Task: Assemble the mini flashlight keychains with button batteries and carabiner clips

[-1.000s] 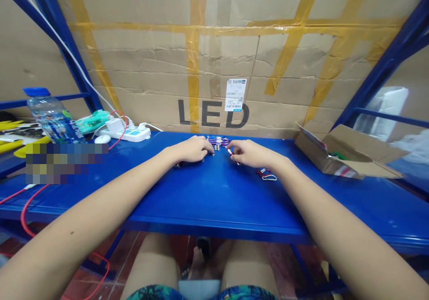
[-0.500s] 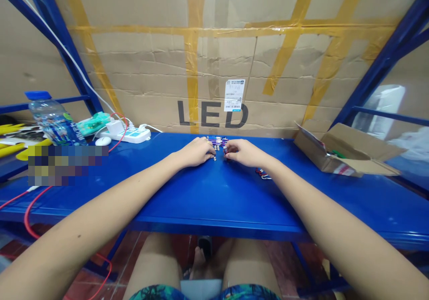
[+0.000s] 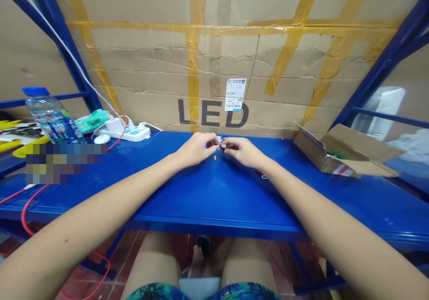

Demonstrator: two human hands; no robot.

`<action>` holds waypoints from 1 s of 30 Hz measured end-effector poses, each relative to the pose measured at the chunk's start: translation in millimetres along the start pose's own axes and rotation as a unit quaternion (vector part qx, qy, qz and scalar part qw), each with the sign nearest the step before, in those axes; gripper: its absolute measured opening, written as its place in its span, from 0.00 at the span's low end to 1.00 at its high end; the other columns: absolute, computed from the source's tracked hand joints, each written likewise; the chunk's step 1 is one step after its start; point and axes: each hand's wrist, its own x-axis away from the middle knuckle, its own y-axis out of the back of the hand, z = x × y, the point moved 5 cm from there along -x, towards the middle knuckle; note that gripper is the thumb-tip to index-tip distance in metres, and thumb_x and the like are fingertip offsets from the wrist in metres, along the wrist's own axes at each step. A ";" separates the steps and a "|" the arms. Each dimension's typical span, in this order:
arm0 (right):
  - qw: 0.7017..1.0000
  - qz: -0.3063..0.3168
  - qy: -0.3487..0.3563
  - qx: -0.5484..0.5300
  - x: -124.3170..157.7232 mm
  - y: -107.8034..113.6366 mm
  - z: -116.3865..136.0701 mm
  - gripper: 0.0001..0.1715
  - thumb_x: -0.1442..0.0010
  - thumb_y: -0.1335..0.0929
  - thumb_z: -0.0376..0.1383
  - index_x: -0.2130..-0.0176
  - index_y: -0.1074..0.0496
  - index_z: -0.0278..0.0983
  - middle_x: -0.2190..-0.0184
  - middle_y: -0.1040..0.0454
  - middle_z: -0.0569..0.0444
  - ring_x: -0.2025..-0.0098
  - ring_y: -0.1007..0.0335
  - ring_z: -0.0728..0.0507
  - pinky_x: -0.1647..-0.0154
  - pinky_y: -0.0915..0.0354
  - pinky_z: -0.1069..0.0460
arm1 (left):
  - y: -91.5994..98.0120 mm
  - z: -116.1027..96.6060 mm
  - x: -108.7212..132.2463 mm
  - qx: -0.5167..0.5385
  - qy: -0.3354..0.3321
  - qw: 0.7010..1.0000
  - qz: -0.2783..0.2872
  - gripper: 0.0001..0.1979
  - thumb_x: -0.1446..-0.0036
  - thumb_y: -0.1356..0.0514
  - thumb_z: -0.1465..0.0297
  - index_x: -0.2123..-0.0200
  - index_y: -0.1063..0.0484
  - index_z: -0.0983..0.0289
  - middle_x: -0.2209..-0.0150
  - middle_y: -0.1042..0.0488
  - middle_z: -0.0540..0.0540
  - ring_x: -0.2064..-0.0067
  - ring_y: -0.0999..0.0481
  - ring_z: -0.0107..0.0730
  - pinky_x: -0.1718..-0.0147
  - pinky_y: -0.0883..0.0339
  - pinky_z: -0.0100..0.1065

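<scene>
Nearest the body, the blue tabletop (image 3: 214, 210) runs back from its front edge under both forearms, and it makes a useful steady base: resting the arms lightly on it should take the shake out of such fine fingertip work. A red-and-silver clip (image 3: 263, 176) lies just beside the right forearm, partly hidden by it, so that arm is best kept from sweeping sideways. Farther in, a tiny brass-coloured piece (image 3: 215, 158) sits on the tabletop just below the left fingertips; it looks easy to knock and likely to roll, so the hands do well to stay a little above it. The right hand (image 3: 246, 152) pinches a small silver-ended piece (image 3: 224, 146) between thumb and fingers, its round face turned toward the body, a good angle for seeing how it lines up. The left hand (image 3: 197, 150) is curled, thumb and fingertips drawn together close beside that piece; whether they grip anything cannot be told. Small, slow turns and a light pinch seem wisest here. Just behind the fingers, slim shiny items (image 3: 221, 138) lie partly covered, before the big cardboard sheet (image 3: 150, 76), and deserve a careful reach.
</scene>
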 end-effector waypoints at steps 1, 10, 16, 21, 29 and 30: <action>1.000 -0.004 0.004 -0.009 0.0 0.5 1.2 0.11 0.43 0.34 0.31 0.60 0.25 0.36 0.62 0.21 0.52 0.59 0.25 0.43 0.54 0.33 0.48 | -0.1 -4.2 1.7 0.006 -0.019 1.000 -0.020 0.05 0.41 0.41 0.74 0.63 0.24 0.63 0.68 0.21 0.52 0.67 0.24 0.30 0.65 0.34 0.31; 0.999 -0.009 0.027 -0.030 -0.4 2.6 8.0 0.12 0.45 0.34 0.32 0.61 0.22 0.36 0.63 0.21 0.52 0.62 0.27 0.43 0.56 0.34 0.48 | -8.5 -16.7 5.0 -0.039 -0.138 0.985 -0.099 0.07 0.37 0.43 0.74 0.62 0.24 0.64 0.64 0.21 0.56 0.62 0.22 0.32 0.61 0.29 0.34; 0.999 -0.011 0.021 -0.039 -0.7 2.3 6.7 0.12 0.45 0.34 0.32 0.62 0.23 0.36 0.64 0.21 0.53 0.63 0.27 0.44 0.55 0.34 0.48 | -6.9 -20.1 6.1 -0.044 -0.156 0.983 -0.092 0.08 0.36 0.44 0.74 0.62 0.24 0.65 0.64 0.21 0.56 0.62 0.22 0.31 0.60 0.29 0.33; 0.999 -0.019 0.009 -0.032 -0.8 4.4 2.7 0.12 0.46 0.33 0.32 0.62 0.22 0.37 0.63 0.20 0.52 0.60 0.26 0.43 0.53 0.33 0.47 | -1.1 -9.9 4.3 -0.065 -0.062 0.994 -0.059 0.09 0.40 0.43 0.76 0.60 0.24 0.65 0.63 0.21 0.56 0.63 0.23 0.34 0.60 0.30 0.35; 1.000 0.006 -0.021 0.019 -1.7 2.1 -8.8 0.10 0.46 0.32 0.30 0.62 0.23 0.37 0.61 0.20 0.51 0.58 0.24 0.41 0.51 0.32 0.45 | -29.6 13.6 6.0 -0.138 -0.058 0.978 0.148 0.13 0.39 0.45 0.75 0.57 0.20 0.60 0.60 0.20 0.57 0.56 0.23 0.42 0.56 0.32 0.39; 1.000 0.010 -0.021 0.020 -1.7 1.6 -8.7 0.10 0.46 0.32 0.29 0.63 0.23 0.37 0.61 0.20 0.51 0.57 0.24 0.41 0.51 0.32 0.45 | -32.4 14.9 5.7 -0.135 -0.063 0.976 0.158 0.14 0.39 0.45 0.75 0.57 0.20 0.60 0.60 0.20 0.57 0.56 0.23 0.41 0.56 0.32 0.39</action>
